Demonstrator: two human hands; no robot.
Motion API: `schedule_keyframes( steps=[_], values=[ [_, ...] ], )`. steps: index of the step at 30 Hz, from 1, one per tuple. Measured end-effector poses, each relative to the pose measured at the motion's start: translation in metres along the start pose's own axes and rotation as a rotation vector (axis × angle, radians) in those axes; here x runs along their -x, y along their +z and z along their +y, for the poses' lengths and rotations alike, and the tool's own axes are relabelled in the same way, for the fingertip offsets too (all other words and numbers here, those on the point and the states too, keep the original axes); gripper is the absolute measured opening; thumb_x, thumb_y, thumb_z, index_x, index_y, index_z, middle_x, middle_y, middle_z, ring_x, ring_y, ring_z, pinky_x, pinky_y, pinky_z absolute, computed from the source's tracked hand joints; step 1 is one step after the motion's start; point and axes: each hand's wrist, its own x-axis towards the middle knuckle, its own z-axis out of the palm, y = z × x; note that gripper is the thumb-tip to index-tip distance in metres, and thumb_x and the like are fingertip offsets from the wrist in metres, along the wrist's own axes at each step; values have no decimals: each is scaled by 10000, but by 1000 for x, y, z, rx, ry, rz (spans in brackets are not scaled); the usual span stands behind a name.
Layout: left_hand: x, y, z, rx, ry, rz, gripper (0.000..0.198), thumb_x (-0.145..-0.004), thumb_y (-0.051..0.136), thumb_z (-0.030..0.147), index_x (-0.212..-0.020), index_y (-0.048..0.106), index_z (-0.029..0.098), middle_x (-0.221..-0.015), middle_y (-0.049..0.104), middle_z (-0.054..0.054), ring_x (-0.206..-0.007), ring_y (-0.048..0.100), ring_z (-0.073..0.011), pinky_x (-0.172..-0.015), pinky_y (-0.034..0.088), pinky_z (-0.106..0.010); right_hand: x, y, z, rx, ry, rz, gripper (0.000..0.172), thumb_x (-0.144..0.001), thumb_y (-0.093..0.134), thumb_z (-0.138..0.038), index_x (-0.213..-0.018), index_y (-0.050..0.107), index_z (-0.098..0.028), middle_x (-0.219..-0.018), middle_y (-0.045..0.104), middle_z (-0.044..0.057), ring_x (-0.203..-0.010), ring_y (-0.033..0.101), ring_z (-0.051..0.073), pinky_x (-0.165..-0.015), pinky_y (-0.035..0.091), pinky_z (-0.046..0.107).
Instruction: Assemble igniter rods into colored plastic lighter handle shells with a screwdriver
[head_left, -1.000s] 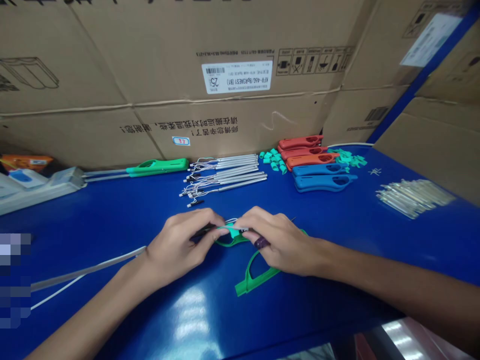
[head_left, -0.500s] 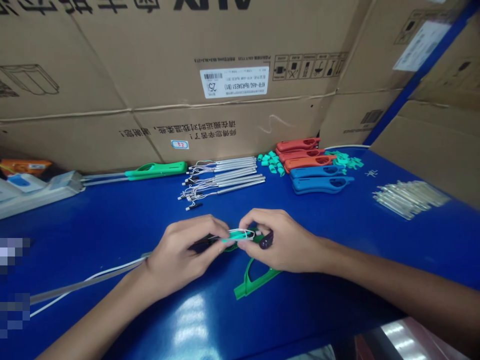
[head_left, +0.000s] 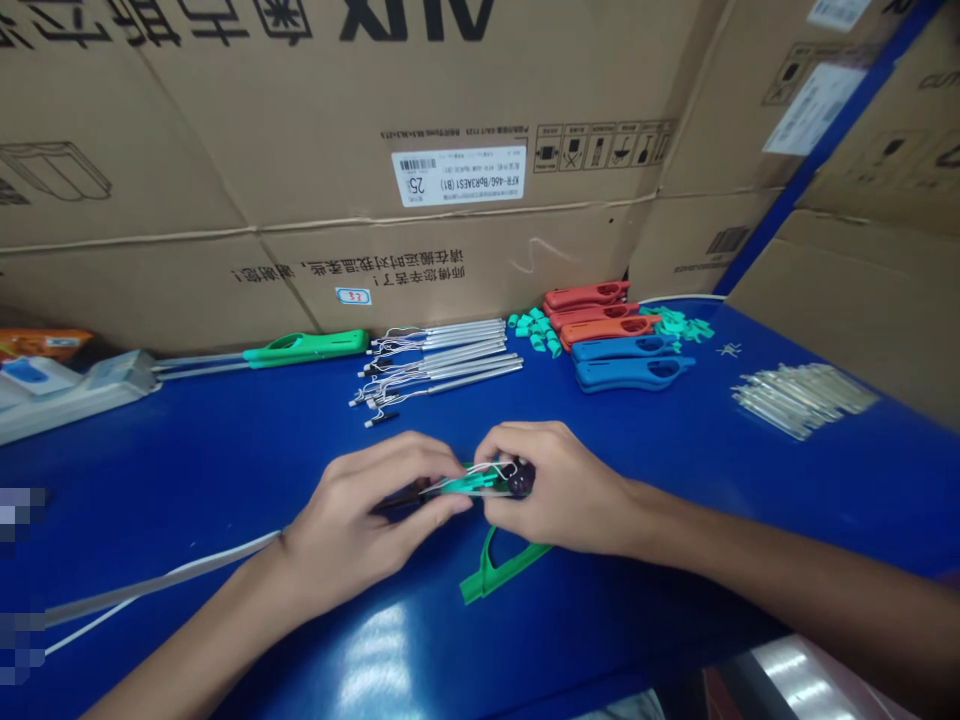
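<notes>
Green plastic handle [head_left: 499, 570] lies under both hands; L hand [head_left: 349, 525] and R hand [head_left: 559, 490] curled, fingers closed on wired teal clip [head_left: 469, 485] between them. Metal tubes [head_left: 439, 358] sit ahead of hands on blue bench [head_left: 187, 470].

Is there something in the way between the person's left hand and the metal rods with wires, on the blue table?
Yes, one small thing: a little black tip lies on the blue table, just in front of the wired metal rods, between them and the left hand.
</notes>
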Motion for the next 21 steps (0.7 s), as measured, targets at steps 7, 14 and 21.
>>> schedule_keyframes(
  steps=[7, 14, 21],
  values=[
    [-1, 2, -1, -74, 0, 99, 111, -812, 701, 115, -895, 655, 173, -826, 685, 2, -733, 640, -102, -675, 520, -212, -1, -5, 2, -146, 31, -11, 71, -713, 683, -164, -769, 639, -167, -716, 577, -31, -619, 503, 83, -581, 385, 208],
    [-1, -2, 1, -187, 6, 241, 93, -800, 722, 164, -856, 653, 190, -787, 690, 19, -689, 644, -98, -648, 527, -210, -9, -18, 6, 353, 44, 21, 130, -697, 608, -136, -818, 641, -172, -843, 622, 30, -680, 543, 142, -611, 398, 271],
    [-2, -10, -4, -357, 128, 310, 129, -800, 712, 114, -906, 669, 174, -823, 716, 1, -717, 664, -97, -688, 538, -201, -22, -155, 49, 772, 583, 383, 240, -781, 628, -294, -925, 714, -122, -881, 694, 131, -820, 614, 228, -688, 412, 320]
  ],
)
